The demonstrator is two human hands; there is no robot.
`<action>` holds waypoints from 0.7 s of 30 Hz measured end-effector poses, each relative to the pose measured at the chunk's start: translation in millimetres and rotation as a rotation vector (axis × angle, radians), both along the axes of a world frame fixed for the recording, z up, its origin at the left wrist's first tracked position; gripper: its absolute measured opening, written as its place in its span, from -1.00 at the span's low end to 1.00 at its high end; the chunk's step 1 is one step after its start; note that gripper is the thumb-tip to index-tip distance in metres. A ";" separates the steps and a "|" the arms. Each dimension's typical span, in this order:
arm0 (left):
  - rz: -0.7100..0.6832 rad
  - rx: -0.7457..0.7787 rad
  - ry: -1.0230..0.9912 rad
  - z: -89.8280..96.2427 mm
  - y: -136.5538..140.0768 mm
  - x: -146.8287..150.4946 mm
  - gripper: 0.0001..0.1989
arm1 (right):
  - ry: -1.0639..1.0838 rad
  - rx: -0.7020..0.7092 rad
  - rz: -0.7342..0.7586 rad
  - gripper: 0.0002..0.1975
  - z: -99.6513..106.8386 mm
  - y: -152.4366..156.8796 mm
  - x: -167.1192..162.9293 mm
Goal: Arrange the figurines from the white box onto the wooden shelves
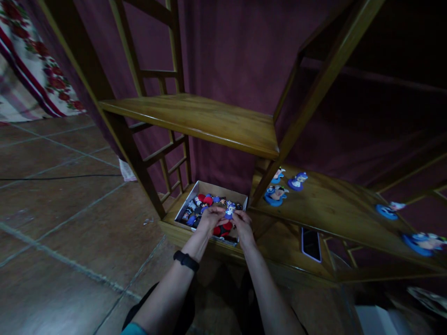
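Both hands meet over a shallow white cardboard box (pixel 186 197) on the low wooden shelf. My left hand (pixel 212 218) and my right hand (pixel 242 220) pinch a small purple-and-white figurine (pixel 229 211) between their fingertips, one from each side. Beneath them, the box holds several small figurines, jumbled together, in red, blue, black and white. A red figurine (pixel 223 229) shows just under my fingers. A black band is on my left wrist. Part of the box's contents is hidden by my hands.
On the shelf to the right stand a purple-based figurine (pixel 297 181), a blue-based figurine (pixel 275 195) and several others. A dark phone-like object (pixel 310 244) lies on the lower board. Wooden posts and an upper shelf (pixel 195 118) frame the box. Tiled floor (pixel 70 242) spreads left.
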State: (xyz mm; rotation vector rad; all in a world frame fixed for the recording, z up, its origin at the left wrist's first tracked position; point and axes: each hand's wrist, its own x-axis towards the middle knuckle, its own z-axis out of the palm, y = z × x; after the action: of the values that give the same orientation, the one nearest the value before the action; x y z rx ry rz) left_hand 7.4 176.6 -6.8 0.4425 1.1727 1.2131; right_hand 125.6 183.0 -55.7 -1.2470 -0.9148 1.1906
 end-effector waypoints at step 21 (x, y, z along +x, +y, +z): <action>0.012 -0.003 0.036 3.6 -0.7 5.1 -0.86 | -0.143 0.066 0.018 -0.68 1.0 2.5 2.5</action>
State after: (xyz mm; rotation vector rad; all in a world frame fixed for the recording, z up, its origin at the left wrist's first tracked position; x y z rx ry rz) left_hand 12.5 175.9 -3.3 0.4573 1.2089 1.2185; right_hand 128.2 185.5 -54.7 -1.2854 -1.0646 1.0869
